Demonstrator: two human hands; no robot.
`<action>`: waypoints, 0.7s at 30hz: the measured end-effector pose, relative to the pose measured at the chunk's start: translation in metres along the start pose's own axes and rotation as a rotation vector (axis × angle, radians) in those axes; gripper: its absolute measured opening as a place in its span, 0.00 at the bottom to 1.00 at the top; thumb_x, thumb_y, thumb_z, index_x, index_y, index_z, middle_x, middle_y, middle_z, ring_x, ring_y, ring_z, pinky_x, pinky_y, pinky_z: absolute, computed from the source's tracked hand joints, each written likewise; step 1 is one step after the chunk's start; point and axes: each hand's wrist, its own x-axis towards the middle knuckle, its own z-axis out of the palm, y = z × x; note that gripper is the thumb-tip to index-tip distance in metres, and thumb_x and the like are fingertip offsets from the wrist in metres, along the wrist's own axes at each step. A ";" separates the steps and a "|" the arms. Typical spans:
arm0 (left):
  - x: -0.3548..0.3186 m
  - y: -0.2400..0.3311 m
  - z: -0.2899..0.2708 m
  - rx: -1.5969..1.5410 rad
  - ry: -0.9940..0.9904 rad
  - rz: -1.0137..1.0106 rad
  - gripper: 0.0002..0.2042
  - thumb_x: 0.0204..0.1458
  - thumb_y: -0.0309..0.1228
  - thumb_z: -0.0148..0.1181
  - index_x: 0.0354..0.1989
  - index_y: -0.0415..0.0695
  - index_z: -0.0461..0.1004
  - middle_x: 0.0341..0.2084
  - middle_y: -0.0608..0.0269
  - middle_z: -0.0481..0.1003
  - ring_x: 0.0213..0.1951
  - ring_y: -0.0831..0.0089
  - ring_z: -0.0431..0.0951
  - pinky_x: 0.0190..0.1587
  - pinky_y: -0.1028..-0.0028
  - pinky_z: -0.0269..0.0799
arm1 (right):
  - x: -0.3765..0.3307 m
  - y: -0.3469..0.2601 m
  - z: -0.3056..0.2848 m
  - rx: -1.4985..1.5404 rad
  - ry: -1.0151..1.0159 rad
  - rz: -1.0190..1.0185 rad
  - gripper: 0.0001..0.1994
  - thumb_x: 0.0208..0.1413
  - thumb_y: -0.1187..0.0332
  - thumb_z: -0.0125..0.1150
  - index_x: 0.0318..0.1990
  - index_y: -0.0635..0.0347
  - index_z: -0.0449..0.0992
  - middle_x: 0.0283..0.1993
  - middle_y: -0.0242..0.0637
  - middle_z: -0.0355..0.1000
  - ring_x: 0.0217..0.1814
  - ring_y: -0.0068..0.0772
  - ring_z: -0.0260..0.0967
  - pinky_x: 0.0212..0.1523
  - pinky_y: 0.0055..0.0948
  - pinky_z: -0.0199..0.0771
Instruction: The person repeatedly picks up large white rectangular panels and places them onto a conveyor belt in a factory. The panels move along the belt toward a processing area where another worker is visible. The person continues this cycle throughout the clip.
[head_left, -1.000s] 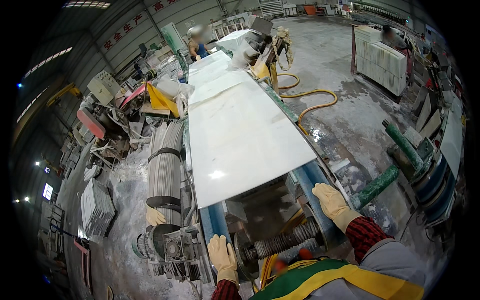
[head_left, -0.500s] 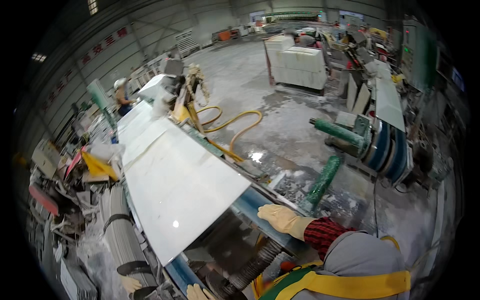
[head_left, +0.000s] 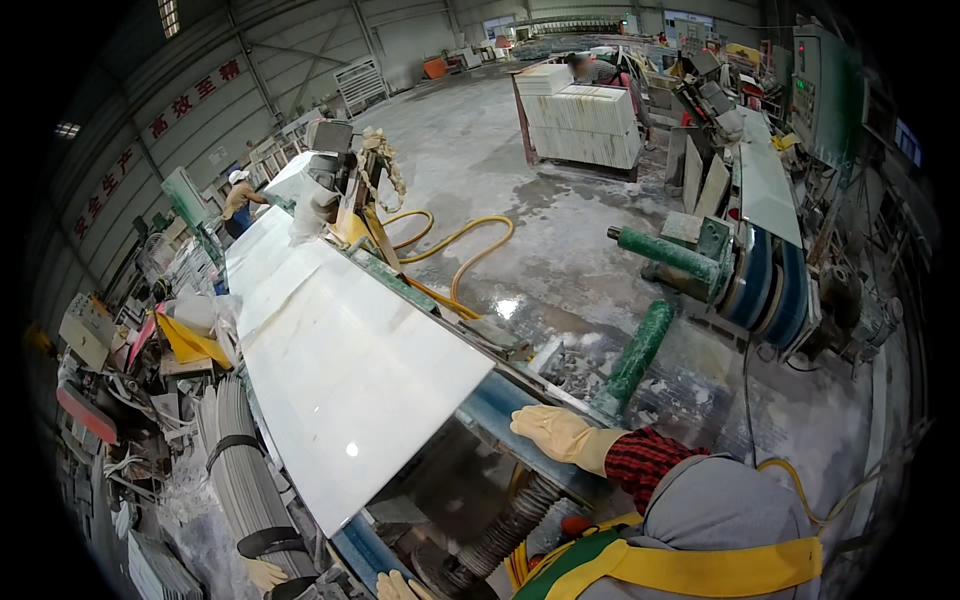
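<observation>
My right hand [head_left: 555, 432], in a cream rubber glove, lies flat with its fingers stretched out on the blue belt [head_left: 503, 406] along the right side of a conveyor. Just beyond its fingertips is the near edge of a large white stone slab [head_left: 365, 375]. At the lower edge only the gloved fingers of my left hand [head_left: 400, 586] show, stretched out beside the left blue belt [head_left: 362, 548]; the rest is cut off. Neither hand appears to hold anything. Below the slab's near edge, a ribbed dark shaft [head_left: 508, 522] runs between the belts.
Another cream glove [head_left: 265, 573] shows by a strapped bundle of grey strips [head_left: 245, 470]; whether it is worn I cannot tell. Green rollers [head_left: 640, 352] stand right of the conveyor. A yellow hose [head_left: 480, 235] loops over the wet floor. A co-worker [head_left: 238, 203] stands at the far left.
The whole view has shifted slightly. My hands keep their places by the belts, and the slab lies as before. The far-left co-worker now has an arm stretched toward the conveyor.
</observation>
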 end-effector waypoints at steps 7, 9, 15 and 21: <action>-0.003 0.003 -0.004 0.015 -0.021 -0.013 0.22 0.77 0.38 0.52 0.72 0.40 0.76 0.72 0.36 0.73 0.75 0.38 0.69 0.81 0.46 0.58 | -0.003 -0.001 -0.001 -0.030 0.011 -0.027 0.17 0.79 0.62 0.48 0.63 0.60 0.77 0.66 0.51 0.76 0.70 0.59 0.72 0.73 0.47 0.72; -0.005 0.007 -0.007 0.016 0.016 0.000 0.22 0.77 0.38 0.52 0.71 0.39 0.77 0.71 0.36 0.74 0.73 0.39 0.71 0.79 0.46 0.61 | -0.003 -0.003 -0.002 -0.020 0.009 -0.016 0.17 0.79 0.62 0.48 0.62 0.60 0.76 0.66 0.51 0.76 0.70 0.59 0.72 0.73 0.47 0.72; -0.005 0.013 -0.011 0.014 0.082 0.033 0.21 0.76 0.37 0.53 0.68 0.38 0.78 0.67 0.37 0.78 0.68 0.41 0.76 0.75 0.46 0.68 | -0.005 -0.002 -0.002 -0.037 0.016 -0.025 0.14 0.76 0.64 0.51 0.60 0.58 0.76 0.62 0.50 0.76 0.68 0.58 0.73 0.71 0.46 0.73; -0.009 0.013 -0.011 0.011 0.081 0.032 0.21 0.76 0.37 0.54 0.68 0.38 0.79 0.66 0.37 0.78 0.68 0.41 0.76 0.75 0.46 0.68 | -0.006 -0.001 0.000 -0.042 0.051 -0.062 0.14 0.74 0.66 0.53 0.60 0.57 0.76 0.61 0.48 0.76 0.65 0.57 0.74 0.69 0.47 0.75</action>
